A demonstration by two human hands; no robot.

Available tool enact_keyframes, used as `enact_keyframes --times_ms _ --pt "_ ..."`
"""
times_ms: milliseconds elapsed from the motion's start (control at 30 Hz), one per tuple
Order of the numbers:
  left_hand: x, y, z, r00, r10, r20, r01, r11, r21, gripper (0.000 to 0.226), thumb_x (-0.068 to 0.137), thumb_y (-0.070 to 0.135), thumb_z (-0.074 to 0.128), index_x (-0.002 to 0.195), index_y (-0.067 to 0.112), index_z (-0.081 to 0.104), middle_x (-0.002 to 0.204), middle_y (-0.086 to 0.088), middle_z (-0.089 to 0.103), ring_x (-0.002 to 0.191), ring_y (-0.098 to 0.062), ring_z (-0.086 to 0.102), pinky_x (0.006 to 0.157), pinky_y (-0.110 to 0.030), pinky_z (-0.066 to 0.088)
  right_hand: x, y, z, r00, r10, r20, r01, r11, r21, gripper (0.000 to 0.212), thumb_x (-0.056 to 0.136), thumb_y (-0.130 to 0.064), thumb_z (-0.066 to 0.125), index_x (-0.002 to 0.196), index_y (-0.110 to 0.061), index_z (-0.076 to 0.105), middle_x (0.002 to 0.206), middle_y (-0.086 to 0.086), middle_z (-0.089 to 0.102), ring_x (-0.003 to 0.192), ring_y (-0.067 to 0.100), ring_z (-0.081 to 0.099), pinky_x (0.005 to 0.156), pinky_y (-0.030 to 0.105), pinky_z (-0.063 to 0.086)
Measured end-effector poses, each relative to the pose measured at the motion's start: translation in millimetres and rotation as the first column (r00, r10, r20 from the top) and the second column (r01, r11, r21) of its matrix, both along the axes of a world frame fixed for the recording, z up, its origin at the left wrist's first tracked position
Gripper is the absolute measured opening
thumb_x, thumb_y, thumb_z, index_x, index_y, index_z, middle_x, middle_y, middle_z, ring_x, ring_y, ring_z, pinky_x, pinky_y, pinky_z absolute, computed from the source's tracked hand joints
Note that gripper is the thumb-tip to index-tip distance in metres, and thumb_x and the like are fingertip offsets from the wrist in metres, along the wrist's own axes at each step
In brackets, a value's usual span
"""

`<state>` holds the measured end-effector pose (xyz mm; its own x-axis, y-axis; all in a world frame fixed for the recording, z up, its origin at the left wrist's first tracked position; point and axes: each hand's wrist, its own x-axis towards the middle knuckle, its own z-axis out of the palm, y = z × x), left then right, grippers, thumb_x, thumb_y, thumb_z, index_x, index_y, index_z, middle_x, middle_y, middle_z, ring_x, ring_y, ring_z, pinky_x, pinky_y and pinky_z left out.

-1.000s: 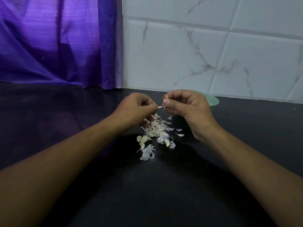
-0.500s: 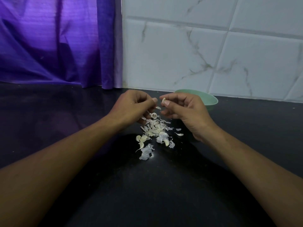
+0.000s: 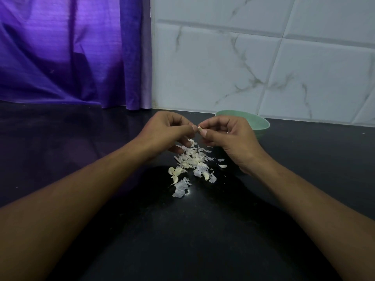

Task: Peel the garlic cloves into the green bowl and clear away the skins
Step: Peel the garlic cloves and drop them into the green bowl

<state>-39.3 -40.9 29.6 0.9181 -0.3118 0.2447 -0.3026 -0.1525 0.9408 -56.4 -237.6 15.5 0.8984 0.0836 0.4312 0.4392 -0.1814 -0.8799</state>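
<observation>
My left hand (image 3: 165, 131) and my right hand (image 3: 230, 136) meet above the dark counter, fingertips together. Between them is a small pale garlic clove (image 3: 200, 129), pinched by the thumb and fingers of both hands. Directly below lies a pile of white garlic skins (image 3: 192, 159), with a few cloves (image 3: 175, 171) among them at its near edge. The green bowl (image 3: 257, 122) stands behind my right hand, near the wall; my hand hides its left part and its inside is not visible.
The black counter (image 3: 182, 230) stretches toward me and to both sides. A purple curtain (image 3: 71, 51) hangs at the back left. White marbled wall tiles (image 3: 263, 57) rise behind the bowl.
My hands have come back together on the clove after parting slightly. A bit of skin seen hanging between them earlier is gone. The view shifted slightly, showing more of the bowl.
</observation>
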Motion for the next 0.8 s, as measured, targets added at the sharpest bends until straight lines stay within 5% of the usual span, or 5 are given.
enact_keyframes --times_ms 233,533,800 --pt "0.9 -0.2 -0.8 0.998 -0.029 -0.047 0.027 0.999 -0.048 0.027 0.093 0.017 0.076 0.103 -0.008 0.072 0.086 -0.012 0.074 0.071 -0.016 0.07 0.058 -0.03 0.06 1.4 -1.3 -0.9 0.999 0.033 0.035 -0.033 0.999 0.004 0.013 0.087 0.005 0.075 0.1 0.003 0.074 0.081 0.008 0.076 0.072 0.012 0.071 0.068 0.022 0.057" --pt "2.6 1.6 -0.3 0.991 -0.064 -0.12 0.054 0.995 -0.08 0.018 0.094 0.013 0.074 0.104 -0.002 0.075 0.094 -0.014 0.077 0.074 -0.015 0.072 0.061 -0.03 0.061 2.5 -3.4 0.5 0.997 0.004 0.078 -0.001 0.999 -0.033 0.012 0.087 0.001 0.078 0.099 0.0 0.075 0.09 0.021 0.077 0.089 0.042 0.075 0.086 0.049 0.06" --pt "-2.3 -5.0 -3.4 0.998 0.014 -0.064 -0.018 0.998 -0.06 0.014 0.093 0.008 0.074 0.097 -0.005 0.074 0.083 -0.012 0.076 0.07 -0.016 0.07 0.058 -0.029 0.06 4.5 -2.8 -1.3 0.995 -0.02 0.102 0.03 0.995 -0.096 0.012 0.085 0.0 0.08 0.096 -0.003 0.077 0.086 0.019 0.077 0.085 0.04 0.075 0.087 0.051 0.062"
